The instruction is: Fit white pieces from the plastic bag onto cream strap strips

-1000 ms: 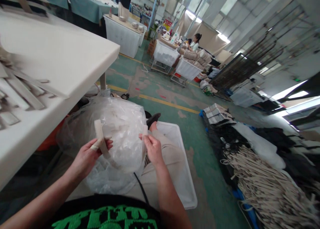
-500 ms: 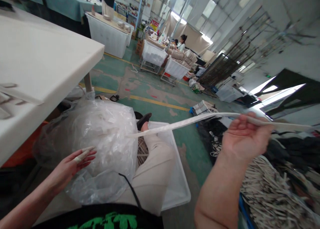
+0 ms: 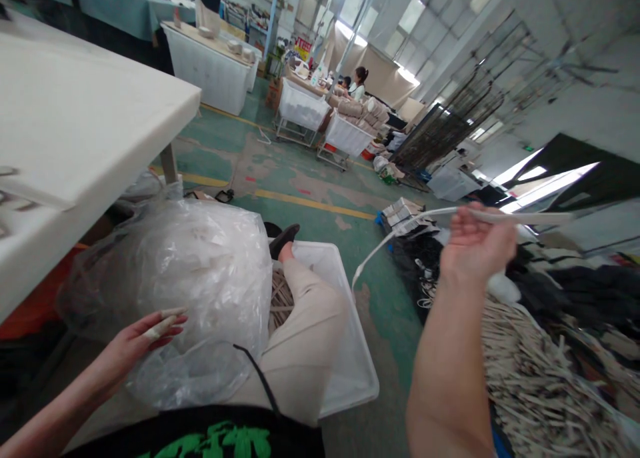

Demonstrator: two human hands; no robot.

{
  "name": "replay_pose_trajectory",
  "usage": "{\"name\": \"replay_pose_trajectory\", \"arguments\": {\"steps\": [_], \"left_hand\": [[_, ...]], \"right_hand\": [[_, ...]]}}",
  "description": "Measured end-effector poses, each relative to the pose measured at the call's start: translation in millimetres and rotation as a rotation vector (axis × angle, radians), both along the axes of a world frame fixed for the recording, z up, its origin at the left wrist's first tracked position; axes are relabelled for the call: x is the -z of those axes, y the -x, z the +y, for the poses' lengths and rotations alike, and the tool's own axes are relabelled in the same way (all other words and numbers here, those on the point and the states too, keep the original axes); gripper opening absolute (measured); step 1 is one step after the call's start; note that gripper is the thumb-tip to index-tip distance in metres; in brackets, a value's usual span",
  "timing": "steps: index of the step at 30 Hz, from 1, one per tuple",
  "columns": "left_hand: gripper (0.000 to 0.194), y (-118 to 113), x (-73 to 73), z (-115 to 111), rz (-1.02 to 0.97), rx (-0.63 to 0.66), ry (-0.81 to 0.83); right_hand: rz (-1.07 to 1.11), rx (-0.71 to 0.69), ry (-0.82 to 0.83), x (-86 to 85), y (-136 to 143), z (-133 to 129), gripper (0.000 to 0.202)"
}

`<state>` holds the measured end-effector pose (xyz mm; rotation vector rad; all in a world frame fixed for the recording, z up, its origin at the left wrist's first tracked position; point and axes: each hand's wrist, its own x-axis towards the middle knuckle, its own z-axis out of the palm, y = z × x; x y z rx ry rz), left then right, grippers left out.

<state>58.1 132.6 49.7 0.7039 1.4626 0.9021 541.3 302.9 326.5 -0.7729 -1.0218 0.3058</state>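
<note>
Pale strip (image 3: 425,213) has swung clear of the plastic bag (image 3: 210,265); its tail droops by the white tub's (image 3: 367,361) edge, right of centre. Right hand (image 3: 477,241), right of frame, grips it. Left hand (image 3: 153,328), lower left, is released, fingers loosely extended. Tabletop (image 3: 100,98) upper left; strip heap (image 3: 540,385) lower right.

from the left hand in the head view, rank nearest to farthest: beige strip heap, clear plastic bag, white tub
1. Clear plastic bag: right by the left hand.
2. White tub: off to the right, partly hidden by the leg.
3. Beige strip heap: far right, past the tub.
</note>
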Motion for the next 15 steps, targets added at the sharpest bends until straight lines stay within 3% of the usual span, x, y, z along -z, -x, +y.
{"name": "replay_pose_trajectory", "arguments": {"steps": [2,5,8,11,15], "left_hand": [[0.059,-4,-7.9,-1,-0.023,-0.001,0.023],[0.059,-9,-13.5,-2,0.021,0.050,-0.020],[0.054,-9,-12.3,0,0.106,0.119,-0.102],[0.045,-6,-6.7,1,0.175,0.188,-0.151],[0.039,-2,1.5,-1,0.187,0.176,-0.150]], "right_hand": [[-0.068,-0.114,0.195,33.8,-11,23,0.016],[0.017,-0.087,0.372,81.9,-18,45,0.020],[0.146,-0.019,0.367,114.5,-18,50,0.022],[0.245,0.065,0.348,135.8,-23,37,0.024],[0.349,0.211,0.528,168.0,-37,-14,0.024]]}}
